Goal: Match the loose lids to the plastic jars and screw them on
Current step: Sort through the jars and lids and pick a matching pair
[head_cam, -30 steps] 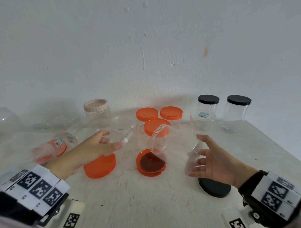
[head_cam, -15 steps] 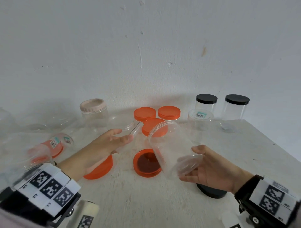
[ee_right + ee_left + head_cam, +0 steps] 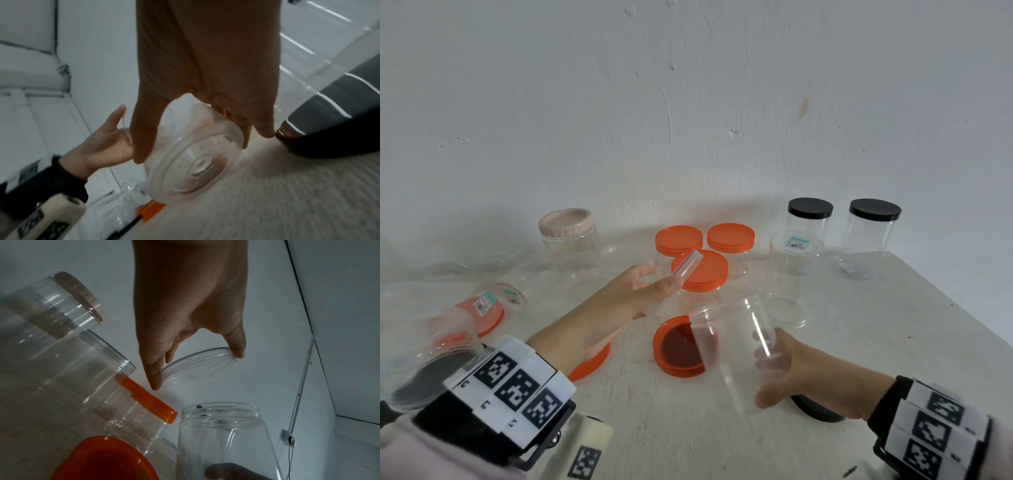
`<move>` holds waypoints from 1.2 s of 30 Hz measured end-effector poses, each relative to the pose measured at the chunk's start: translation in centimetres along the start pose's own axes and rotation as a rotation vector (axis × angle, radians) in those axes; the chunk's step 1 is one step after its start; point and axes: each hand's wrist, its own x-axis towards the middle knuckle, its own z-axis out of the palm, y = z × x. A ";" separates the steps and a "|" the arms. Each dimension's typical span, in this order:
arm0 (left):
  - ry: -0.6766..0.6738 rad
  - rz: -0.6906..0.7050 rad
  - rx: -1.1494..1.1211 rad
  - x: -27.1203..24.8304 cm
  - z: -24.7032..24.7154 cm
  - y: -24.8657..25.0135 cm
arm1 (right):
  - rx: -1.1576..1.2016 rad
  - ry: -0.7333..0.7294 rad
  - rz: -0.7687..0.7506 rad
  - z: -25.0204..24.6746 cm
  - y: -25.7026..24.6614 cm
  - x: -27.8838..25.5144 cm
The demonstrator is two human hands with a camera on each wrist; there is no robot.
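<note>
My left hand (image 3: 654,284) pinches a clear loose lid (image 3: 685,269) by its rim between thumb and fingers, held on edge above the table. In the left wrist view the lid (image 3: 205,363) spans from thumb to index fingertip. My right hand (image 3: 780,377) grips an open clear jar (image 3: 732,342) near its base, tilted with the mouth up and to the left. The jar's base (image 3: 193,162) faces the right wrist camera. Lid and jar are apart, the lid up and to the left of the jar's mouth (image 3: 220,410).
An upturned orange lid (image 3: 678,349) lies behind the jar, another orange lid (image 3: 592,363) under my left forearm, a black lid (image 3: 818,413) under my right hand. Orange-lidded jars (image 3: 702,270), black-lidded jars (image 3: 873,222) and a pink-lidded jar (image 3: 568,233) stand at the back. The table's edge (image 3: 962,308) runs along the right.
My right hand has turned the clear jar more upright and drawn it lower and nearer. My left hand has carried the clear lid to the right, closer to the jar.
</note>
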 end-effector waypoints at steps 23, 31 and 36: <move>-0.135 0.276 0.398 0.4 6.3 -0.3 | -0.155 0.035 -0.152 0.2 -0.4 1.7; -0.131 0.298 0.402 0.1 6.6 -0.9 | -0.172 0.036 -0.148 0.0 -0.3 1.2; -0.140 0.300 0.416 -0.4 7.0 -1.3 | -0.183 0.037 -0.144 0.1 -0.4 0.7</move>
